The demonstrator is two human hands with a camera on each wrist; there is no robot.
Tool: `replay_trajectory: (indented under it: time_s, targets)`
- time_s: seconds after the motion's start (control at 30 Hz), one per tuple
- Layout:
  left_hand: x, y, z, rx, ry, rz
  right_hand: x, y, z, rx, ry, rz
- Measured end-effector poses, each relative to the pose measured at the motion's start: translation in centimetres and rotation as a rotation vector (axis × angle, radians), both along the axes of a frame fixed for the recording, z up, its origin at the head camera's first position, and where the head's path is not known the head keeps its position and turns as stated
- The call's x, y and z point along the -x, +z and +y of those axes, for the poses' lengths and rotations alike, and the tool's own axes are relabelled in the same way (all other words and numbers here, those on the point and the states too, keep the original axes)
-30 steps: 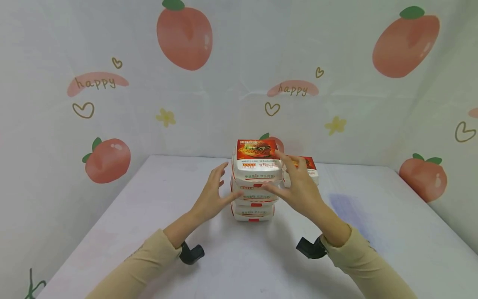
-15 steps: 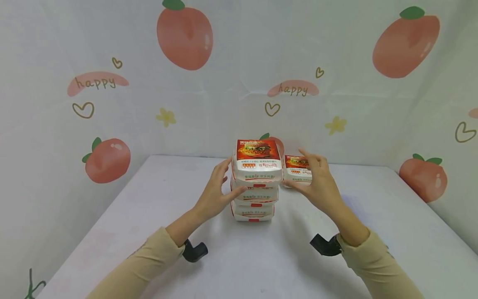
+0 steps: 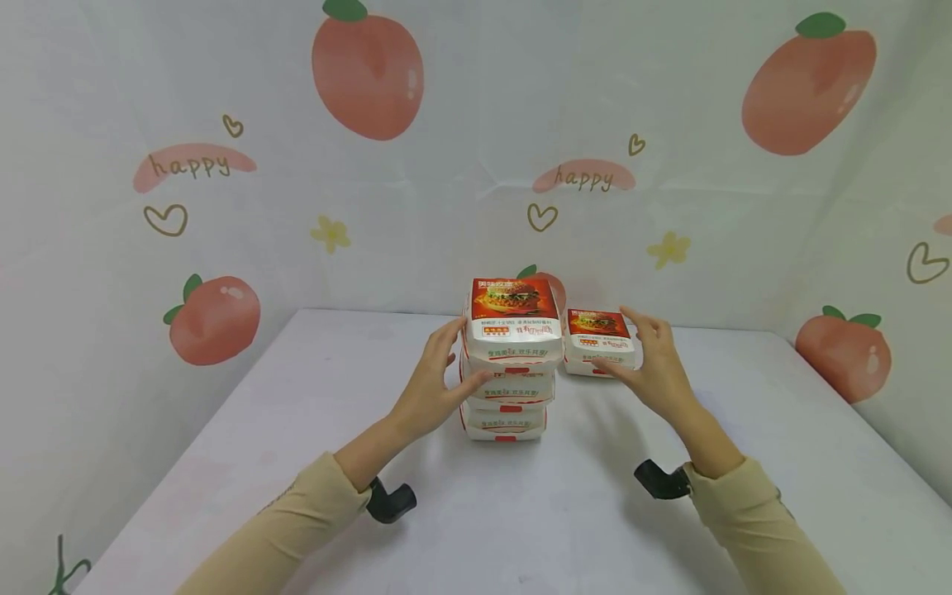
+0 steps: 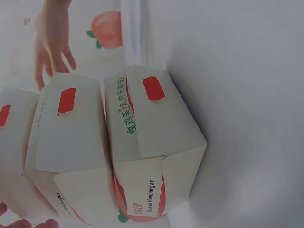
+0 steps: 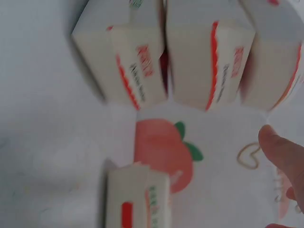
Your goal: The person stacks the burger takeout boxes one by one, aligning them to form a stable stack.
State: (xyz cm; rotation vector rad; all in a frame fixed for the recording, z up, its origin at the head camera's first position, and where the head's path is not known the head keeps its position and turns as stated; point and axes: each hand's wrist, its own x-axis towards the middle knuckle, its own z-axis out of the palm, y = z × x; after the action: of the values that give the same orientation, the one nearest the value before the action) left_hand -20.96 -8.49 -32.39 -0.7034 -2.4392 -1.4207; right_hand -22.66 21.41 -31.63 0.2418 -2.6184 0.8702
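Observation:
Three white paper burger boxes stand stacked at mid-table: the top box (image 3: pixel 513 335) with a burger picture on its lid, the middle box (image 3: pixel 509 390) and the bottom box (image 3: pixel 506 424). My left hand (image 3: pixel 431 384) is at the stack's left side, fingers along the top box and thumb in front of it. Whether it presses the card is unclear. Behind, on the right, sits a lone burger box (image 3: pixel 587 340). My right hand (image 3: pixel 658 376) hovers by its right side, thumb across its front, fingers spread. In the right wrist view, that hand's fingertips (image 5: pixel 285 154) hold nothing.
The white-covered table (image 3: pixel 476 512) meets a fruit-print cloth backdrop (image 3: pixel 461 182) behind the boxes. A black wrist camera (image 3: pixel 390 502) hangs under the left wrist and another black camera (image 3: pixel 662 479) under the right.
My right hand has moved from the stack's right side rightward to the lone box. The left hand has edged in closer to the top box. The boxes stay where they were.

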Motion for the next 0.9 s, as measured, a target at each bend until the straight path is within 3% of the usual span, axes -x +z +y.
replay_trajectory:
  time_s: [0.43, 0.9]
  targets:
    - [-0.1, 0.0, 0.1, 0.001, 0.009, 0.000, 2.6, -3.6, 3.4, 0.026, -0.015, -0.119]
    - [-0.2, 0.0, 0.2, 0.008, 0.016, 0.005, 5.0, -6.2, 4.5, 0.021, 0.042, -0.197]
